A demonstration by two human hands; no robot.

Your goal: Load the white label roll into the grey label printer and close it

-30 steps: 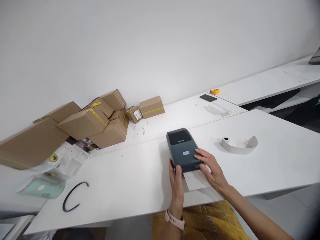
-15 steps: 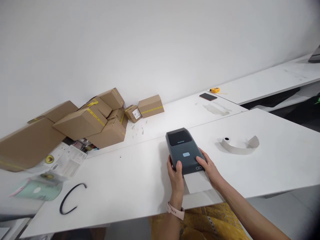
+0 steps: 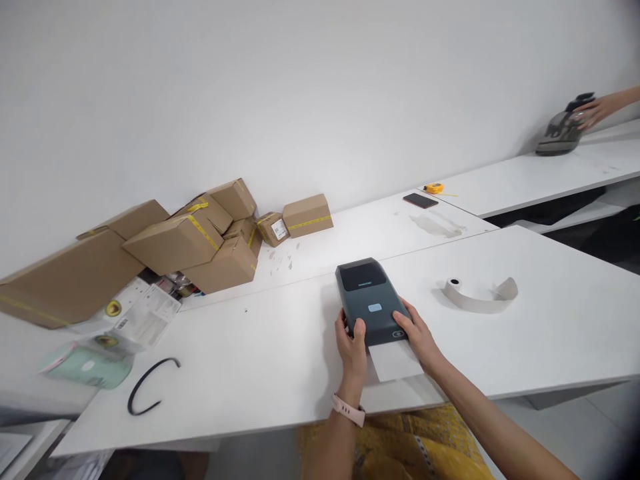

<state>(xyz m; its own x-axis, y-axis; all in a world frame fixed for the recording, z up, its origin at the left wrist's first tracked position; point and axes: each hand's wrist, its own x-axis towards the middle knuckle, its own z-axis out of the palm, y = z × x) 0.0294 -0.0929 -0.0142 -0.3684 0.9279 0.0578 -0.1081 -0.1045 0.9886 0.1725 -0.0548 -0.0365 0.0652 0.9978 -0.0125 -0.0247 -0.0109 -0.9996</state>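
A dark blue-grey label printer (image 3: 370, 293) is gripped at its near end, over the front part of the white table (image 3: 260, 373). My left hand (image 3: 353, 343) is closed on its left near corner, thumb on the top edge. On the opposite side, my right hand (image 3: 419, 333) grips the right near corner with the thumb over the top. A blank white label (image 3: 395, 362) sticks out of the printer's near end, between my wrists. To the right lies a partly unrolled roll of white labels (image 3: 454, 285), its strip curling away.
Cardboard boxes (image 3: 175, 243) are piled at the back left. A black headband (image 3: 143, 387) and a mint-green pouch (image 3: 95, 367) lie at left. Farther right are a phone (image 3: 421, 200) and a yellow tape measure (image 3: 434, 189). Another person's hand (image 3: 597, 110) touches a large dark bottle (image 3: 560, 133).
Another person's hand and the large bottle now show plainly at the upper right. The view has shifted slightly. My grip on the printer looks the same.
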